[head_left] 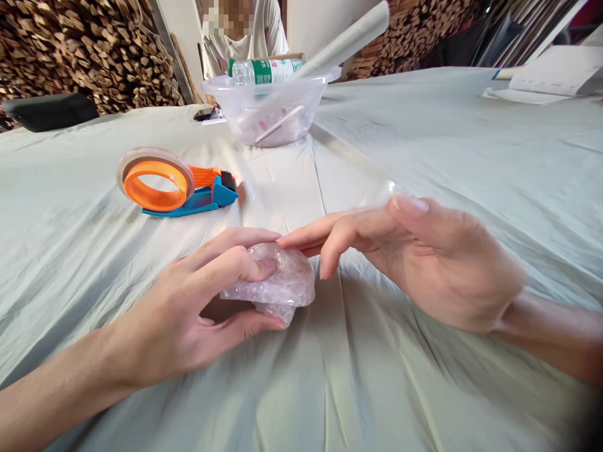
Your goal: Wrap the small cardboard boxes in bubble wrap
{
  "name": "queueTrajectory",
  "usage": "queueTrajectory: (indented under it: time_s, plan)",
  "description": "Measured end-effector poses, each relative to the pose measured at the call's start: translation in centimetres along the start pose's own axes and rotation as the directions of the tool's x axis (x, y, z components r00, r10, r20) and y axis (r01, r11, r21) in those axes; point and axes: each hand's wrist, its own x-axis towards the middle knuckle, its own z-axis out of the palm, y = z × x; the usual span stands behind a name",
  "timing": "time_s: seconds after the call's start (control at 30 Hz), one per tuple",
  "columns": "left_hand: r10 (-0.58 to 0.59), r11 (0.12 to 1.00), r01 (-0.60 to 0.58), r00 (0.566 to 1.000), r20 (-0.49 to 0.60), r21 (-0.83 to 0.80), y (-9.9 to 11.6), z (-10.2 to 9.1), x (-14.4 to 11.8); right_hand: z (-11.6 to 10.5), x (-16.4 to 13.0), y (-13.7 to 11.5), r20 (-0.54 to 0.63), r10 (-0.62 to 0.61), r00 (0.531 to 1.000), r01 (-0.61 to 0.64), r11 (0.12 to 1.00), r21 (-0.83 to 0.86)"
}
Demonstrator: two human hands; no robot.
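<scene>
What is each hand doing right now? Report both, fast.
Left hand: closed around a small clear bubble-wrapped bundle.
Right hand: open, fingertips touching the bundle's top, gripping nothing that can be made out.

Orange-and-blue tape dispenser [174, 186] lies on pale green cloth [471, 163], clear tape roll on it. Behind it, clear plastic bowl [271, 107]; green-labelled bottle [264, 70] rests across rim, white tube [348, 39] leans in. Phone [205, 113] just left of bowl. Papers [551, 78] far right. Stacked wood [89, 53] behind; 1 person [245, 34] sits beyond bowl.
</scene>
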Motion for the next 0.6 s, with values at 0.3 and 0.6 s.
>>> queueTrajectory:
  time_s: [0.3, 0.6]
  plan:
    - [-0.083, 0.996, 0.081, 0.994, -0.068, -0.044, 0.9, -0.1, 0.0, 0.5, -0.8, -0.1, -0.064, -0.18, 0.982, 0.177, 0.983, -0.047]
    - [-0.086, 0.995, 0.086, 0.996, -0.009, -0.043, 0.5, -0.3, 0.0, 0.1, -1.2, 0.3, 0.085, -0.344, 0.935, 0.353, 0.879, -0.322]
